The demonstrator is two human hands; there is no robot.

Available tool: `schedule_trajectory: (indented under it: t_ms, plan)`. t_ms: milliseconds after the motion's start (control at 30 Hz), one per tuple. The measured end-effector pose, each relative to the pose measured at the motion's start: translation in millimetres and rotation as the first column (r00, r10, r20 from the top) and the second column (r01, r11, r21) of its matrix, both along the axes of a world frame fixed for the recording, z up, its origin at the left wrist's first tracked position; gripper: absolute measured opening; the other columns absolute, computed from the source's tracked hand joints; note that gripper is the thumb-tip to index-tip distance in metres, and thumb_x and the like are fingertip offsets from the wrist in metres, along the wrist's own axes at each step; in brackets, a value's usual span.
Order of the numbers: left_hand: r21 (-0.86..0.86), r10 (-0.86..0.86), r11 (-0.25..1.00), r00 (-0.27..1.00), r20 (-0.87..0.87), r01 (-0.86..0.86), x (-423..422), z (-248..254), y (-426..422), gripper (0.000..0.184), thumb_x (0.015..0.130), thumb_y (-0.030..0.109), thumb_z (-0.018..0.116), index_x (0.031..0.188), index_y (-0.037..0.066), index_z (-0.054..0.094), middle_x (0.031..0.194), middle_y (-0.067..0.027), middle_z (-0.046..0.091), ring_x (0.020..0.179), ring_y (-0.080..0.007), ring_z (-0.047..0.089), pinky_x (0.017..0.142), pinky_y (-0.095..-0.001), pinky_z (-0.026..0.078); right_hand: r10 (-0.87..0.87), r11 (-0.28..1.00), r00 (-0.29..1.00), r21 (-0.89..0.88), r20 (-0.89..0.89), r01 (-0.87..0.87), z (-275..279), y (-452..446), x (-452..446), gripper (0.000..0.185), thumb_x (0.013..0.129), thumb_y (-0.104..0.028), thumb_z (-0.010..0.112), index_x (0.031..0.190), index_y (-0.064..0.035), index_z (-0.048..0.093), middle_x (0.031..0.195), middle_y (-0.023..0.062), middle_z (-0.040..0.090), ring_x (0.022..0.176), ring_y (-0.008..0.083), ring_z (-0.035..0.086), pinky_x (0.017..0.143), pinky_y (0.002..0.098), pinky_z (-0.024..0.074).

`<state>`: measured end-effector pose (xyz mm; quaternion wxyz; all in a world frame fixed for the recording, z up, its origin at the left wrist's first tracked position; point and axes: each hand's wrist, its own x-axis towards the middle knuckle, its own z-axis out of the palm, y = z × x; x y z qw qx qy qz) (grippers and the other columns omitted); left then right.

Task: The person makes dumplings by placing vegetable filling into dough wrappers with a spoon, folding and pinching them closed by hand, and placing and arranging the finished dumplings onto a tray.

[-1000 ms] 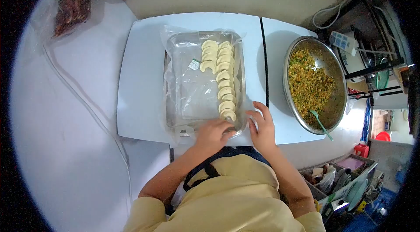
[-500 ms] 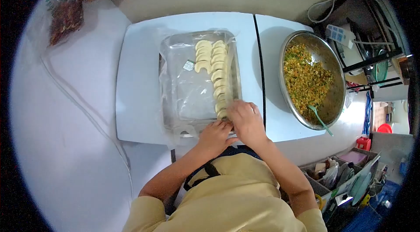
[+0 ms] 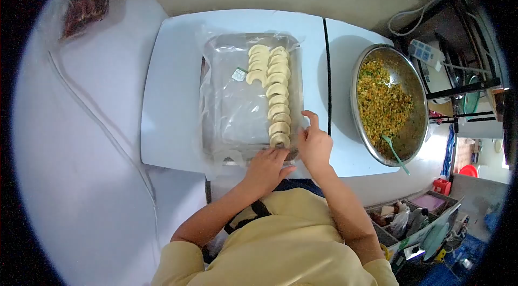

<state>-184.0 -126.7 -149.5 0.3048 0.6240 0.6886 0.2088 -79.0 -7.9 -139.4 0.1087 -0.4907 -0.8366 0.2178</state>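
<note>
A metal tray (image 3: 296, 86) lined with clear plastic film (image 3: 232, 119) holds pale crescent dumplings (image 3: 277, 90). They overlap in a long right-hand column and a shorter one beside it. My left hand (image 3: 266, 169) rests at the tray's near edge, fingers stretched toward the nearest dumpling (image 3: 279, 140) and at or very near it; thumb apart. Just off the tray's right edge is my right hand (image 3: 315, 146), holding nothing visible, its index finger raised and bent and the other fingers partly curled. A small whitish-green square (image 3: 238, 74) lies on the film.
At the right, a large metal bowl (image 3: 423, 124) of chopped filling (image 3: 383, 105) holds a green-handled spoon (image 3: 396, 154). Beyond it stands a dark rack (image 3: 461, 89) with a power strip (image 3: 426, 53). A white cable (image 3: 102, 124) runs along the left surface. Divided bins (image 3: 415, 216) sit lower right.
My right hand has drawn away from the nearest dumpling to the right, uncovering the column's near end. My left hand stays by it. The whole view has shifted slightly.
</note>
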Motion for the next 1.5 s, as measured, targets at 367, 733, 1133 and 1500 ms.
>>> schedule_trajectory:
  t_ms: [367, 733, 1133, 1500]
  plan:
    - [0.018, -0.077, 0.997, 0.996, -0.044, 0.078, -1.2, -6.2, 3.6, 0.043, 0.086, 0.038, 0.057, 0.113, 0.006, 0.056, 0.111, -0.0128, 0.057, 0.103, -0.0321, 0.054, 0.087, -0.0427, 0.045, 0.271, 0.955, 0.956, -0.095, -0.113, -0.282, 11.9, -3.6, 23.5, 0.054, 0.071, -0.006, 0.070, 0.121, -0.0074, 0.047, 0.074, 0.0093, 0.055, 0.072, 0.0292, 0.056, 0.067, 0.0378, 0.0456]
    - [0.047, -0.023, 0.999, 1.000, -0.019, 0.024, -2.5, -9.6, 3.9, 0.034, 0.087, 0.028, 0.055, 0.109, 0.002, 0.058, 0.110, -0.0145, 0.057, 0.102, -0.0317, 0.054, 0.088, -0.0414, 0.045, 0.140, 0.977, 0.984, -0.177, 0.108, -0.119, 7.4, -11.1, 25.6, 0.025, 0.083, -0.029, 0.061, 0.080, -0.0043, 0.060, 0.068, 0.0144, 0.063, 0.061, 0.0310, 0.064, 0.055, 0.0401, 0.0512]
    - [0.080, -0.034, 0.996, 0.998, -0.062, 0.038, -3.5, -6.4, 5.6, 0.030, 0.087, 0.023, 0.055, 0.110, 0.003, 0.058, 0.103, -0.0134, 0.055, 0.097, -0.0316, 0.054, 0.084, -0.0412, 0.046, -0.033, 0.964, 0.999, -0.264, 0.017, 0.036, 5.2, -21.8, 29.4, 0.032, 0.083, -0.033, 0.061, 0.069, -0.0043, 0.062, 0.062, 0.0136, 0.062, 0.054, 0.0331, 0.060, 0.054, 0.0437, 0.0479]
    - [0.084, -0.096, 0.991, 0.989, -0.110, 0.106, -5.5, -9.9, 4.6, 0.023, 0.086, 0.021, 0.056, 0.100, 0.003, 0.061, 0.098, -0.0106, 0.059, 0.093, -0.0282, 0.056, 0.080, -0.0403, 0.047, -0.130, 0.935, 0.985, -0.345, -0.111, 0.084, -16.1, -36.0, 30.5, 0.026, 0.085, -0.021, 0.058, 0.073, 0.0016, 0.059, 0.059, 0.0143, 0.060, 0.052, 0.0290, 0.061, 0.051, 0.0386, 0.0478]
